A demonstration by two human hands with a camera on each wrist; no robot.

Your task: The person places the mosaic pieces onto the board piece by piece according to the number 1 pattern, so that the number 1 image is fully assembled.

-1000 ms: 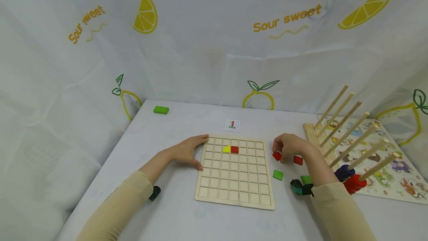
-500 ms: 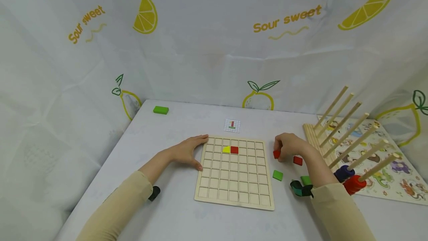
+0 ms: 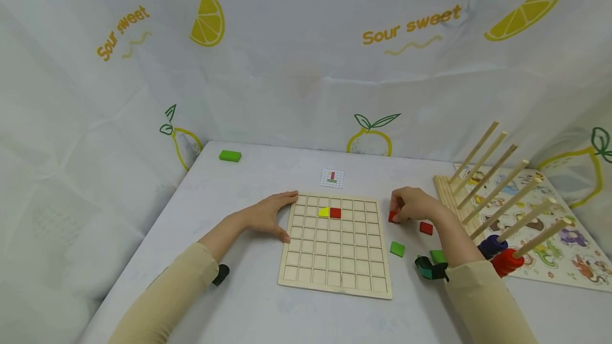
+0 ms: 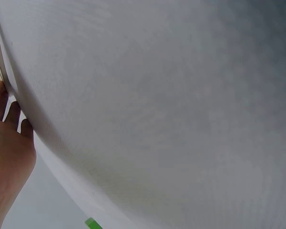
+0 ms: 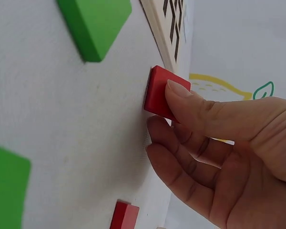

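Note:
Beside the right edge of a wooden grid board (image 3: 334,248), my right hand (image 3: 413,204) pinches a red square tile (image 5: 158,93), thumb on its face in the right wrist view. The tile is at or just off the tabletop; I cannot tell which. My left hand (image 3: 266,217) is spread along the board's left edge, its thumb and fingers touching the rim. Two pieces sit side by side in the grid's upper rows: a yellow piece (image 3: 324,212) and a red square (image 3: 336,213). A small printed card (image 3: 332,178) with a coloured grid pattern lies beyond the board.
Near my right hand lie another red tile (image 3: 426,228), a green tile (image 3: 397,249) and a second green piece (image 3: 437,256). A wooden rack (image 3: 447,195) with upright pegs stands at the right, over a picture board (image 3: 569,238). A green block (image 3: 230,156) lies far left.
The red tile under my right hand has turned and shifted slightly away and left, with the fingers now closer around it. My left hand and the board have stayed put.

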